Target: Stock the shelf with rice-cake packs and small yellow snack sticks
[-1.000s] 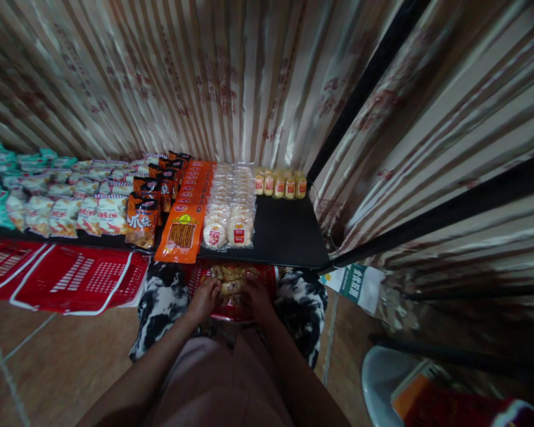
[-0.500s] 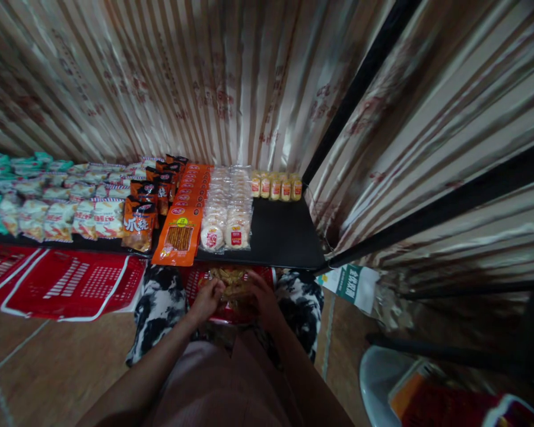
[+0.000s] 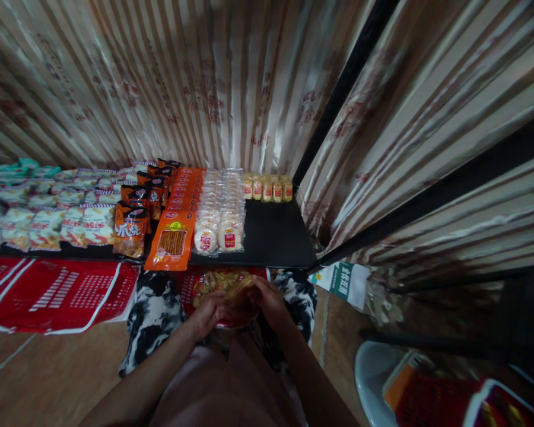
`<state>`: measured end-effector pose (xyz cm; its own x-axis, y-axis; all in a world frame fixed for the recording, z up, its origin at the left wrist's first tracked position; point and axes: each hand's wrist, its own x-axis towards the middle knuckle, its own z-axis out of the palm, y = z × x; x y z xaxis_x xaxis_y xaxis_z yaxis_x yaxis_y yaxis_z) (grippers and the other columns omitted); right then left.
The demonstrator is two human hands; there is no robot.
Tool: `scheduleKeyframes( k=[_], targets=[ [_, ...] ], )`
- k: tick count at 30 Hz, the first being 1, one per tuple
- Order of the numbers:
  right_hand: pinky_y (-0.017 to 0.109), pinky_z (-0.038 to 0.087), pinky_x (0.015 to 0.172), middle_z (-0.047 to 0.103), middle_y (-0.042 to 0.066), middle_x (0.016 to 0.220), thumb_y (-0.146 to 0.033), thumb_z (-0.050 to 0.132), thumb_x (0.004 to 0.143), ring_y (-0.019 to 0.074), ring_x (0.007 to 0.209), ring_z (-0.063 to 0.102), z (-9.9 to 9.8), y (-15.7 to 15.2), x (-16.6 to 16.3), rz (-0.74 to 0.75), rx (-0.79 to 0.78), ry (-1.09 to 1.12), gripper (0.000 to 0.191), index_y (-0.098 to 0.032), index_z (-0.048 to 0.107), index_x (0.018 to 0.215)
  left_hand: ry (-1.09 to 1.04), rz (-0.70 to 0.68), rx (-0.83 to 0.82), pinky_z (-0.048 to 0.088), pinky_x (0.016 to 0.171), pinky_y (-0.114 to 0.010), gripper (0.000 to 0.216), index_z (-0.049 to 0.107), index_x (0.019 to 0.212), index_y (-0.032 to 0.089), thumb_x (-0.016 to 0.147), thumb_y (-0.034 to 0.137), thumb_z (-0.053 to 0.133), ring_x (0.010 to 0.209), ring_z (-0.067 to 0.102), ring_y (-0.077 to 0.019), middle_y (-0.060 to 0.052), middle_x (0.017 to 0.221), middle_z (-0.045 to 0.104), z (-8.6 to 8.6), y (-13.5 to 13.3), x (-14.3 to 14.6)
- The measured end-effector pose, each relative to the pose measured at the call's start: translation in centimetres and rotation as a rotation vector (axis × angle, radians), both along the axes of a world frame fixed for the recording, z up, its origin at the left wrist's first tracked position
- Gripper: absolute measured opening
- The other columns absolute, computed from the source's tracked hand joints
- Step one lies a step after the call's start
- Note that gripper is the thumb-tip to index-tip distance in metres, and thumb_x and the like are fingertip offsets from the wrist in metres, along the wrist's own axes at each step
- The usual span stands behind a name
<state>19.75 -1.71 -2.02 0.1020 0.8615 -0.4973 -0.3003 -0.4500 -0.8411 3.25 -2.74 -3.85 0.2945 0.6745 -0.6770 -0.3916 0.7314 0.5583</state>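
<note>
On the lap, a red basket (image 3: pixel 187 290) holds several small yellow-wrapped snack packets (image 3: pixel 216 280). Over its right side my right hand (image 3: pixel 269 302) grips a yellowish snack packet (image 3: pixel 240 290), whose print is too dim to read. My left hand (image 3: pixel 211 311) is closed at the packet's lower left, its fingertips against it. Just beyond the basket, on a black shelf (image 3: pixel 278 237), stand short rows of yellow-wrapped snacks (image 3: pixel 267 188), clear packs of round white crackers (image 3: pixel 230 234) and orange bags of brown sticks (image 3: pixel 172 240).
Black-and-orange bags (image 3: pixel 131 228) and white snack bags (image 3: pixel 98 224) line the shelf's left part. Another red basket (image 3: pixel 62 296) with a white handle lies below. Black poles (image 3: pixel 338 98) and a striped curtain (image 3: pixel 231 77) bound the right and back. A pale stool (image 3: pixel 374 367) stands lower right.
My hands have come closer to me, lifting a packet above the basket and uncovering more packets. The view has shifted slightly right.
</note>
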Motion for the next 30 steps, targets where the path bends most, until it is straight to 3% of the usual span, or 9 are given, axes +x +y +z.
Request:
scheduleKeyframes(
  k=[5, 11, 19, 22, 27, 30],
  targets=[
    [0.022, 0.041, 0.046, 0.062, -0.002, 0.059, -0.048, 0.073, 0.054, 0.0121, 0.052, 0.054, 0.3, 0.0, 0.4, -0.004, 0.023, 0.045, 0.040, -0.019, 0.066, 0.081, -0.112, 0.010, -0.068, 0.042, 0.045, -0.017, 0.017, 0.045, 0.075, 0.015, 0.064, 0.004, 0.053, 0.045, 0.058, -0.0106, -0.003, 0.060, 0.064, 0.7, 0.2, 0.2],
    [0.021, 0.036, 0.044, 0.058, -0.003, 0.054, -0.054, 0.069, 0.059, 0.0096, 0.047, 0.048, 0.5, 0.1, 0.9, 0.029, 0.080, -0.007, 0.041, -0.019, 0.066, 0.079, -0.162, 0.052, -0.058, 0.043, 0.046, -0.017, 0.012, 0.047, 0.071, 0.014, 0.066, 0.004, 0.050, 0.047, 0.059, -0.0106, -0.003, 0.059, 0.063, 1.4, 0.8, 0.5],
    [0.028, 0.048, 0.062, 0.067, 0.005, 0.099, -0.056, 0.069, 0.057, 0.0214, 0.082, 0.060, -0.1, 0.1, 1.5, -0.094, 0.146, -0.119, 0.052, -0.022, 0.066, 0.096, -0.099, 0.065, -0.039, 0.041, 0.044, -0.016, 0.011, 0.051, 0.081, 0.013, 0.072, 0.006, 0.049, 0.046, 0.059, -0.0106, -0.004, 0.059, 0.063, 4.4, 2.4, 1.1],
    [0.030, 0.049, 0.069, 0.067, 0.005, 0.098, -0.055, 0.068, 0.060, 0.0231, 0.088, 0.060, -0.2, -0.1, 1.8, -0.061, 0.187, -0.137, 0.048, -0.022, 0.067, 0.094, -0.085, 0.054, -0.031, 0.042, 0.044, -0.015, 0.009, 0.053, 0.078, 0.011, 0.073, 0.006, 0.048, 0.045, 0.059, -0.0094, -0.003, 0.057, 0.062, 5.5, 3.2, 1.7],
    [0.034, 0.048, 0.074, 0.070, 0.004, 0.083, -0.054, 0.066, 0.063, 0.0236, 0.081, 0.062, -0.3, -0.3, 2.1, 0.059, 0.220, -0.179, 0.040, -0.021, 0.069, 0.084, -0.152, 0.009, 0.003, 0.040, 0.041, -0.015, 0.007, 0.053, 0.069, 0.011, 0.073, 0.008, 0.047, 0.043, 0.056, -0.0083, 0.000, 0.052, 0.057, 6.4, 4.5, 2.6],
    [0.038, 0.045, 0.087, 0.069, 0.005, 0.096, -0.047, 0.064, 0.068, 0.0248, 0.093, 0.060, 0.1, -0.4, 2.5, 0.064, 0.364, -0.316, 0.034, -0.023, 0.068, 0.093, -0.128, -0.053, 0.041, 0.036, 0.038, -0.014, 0.007, 0.050, 0.062, 0.012, 0.069, 0.009, 0.049, 0.042, 0.055, -0.0082, 0.001, 0.050, 0.054, 6.4, 5.1, 3.2]
  ],
)
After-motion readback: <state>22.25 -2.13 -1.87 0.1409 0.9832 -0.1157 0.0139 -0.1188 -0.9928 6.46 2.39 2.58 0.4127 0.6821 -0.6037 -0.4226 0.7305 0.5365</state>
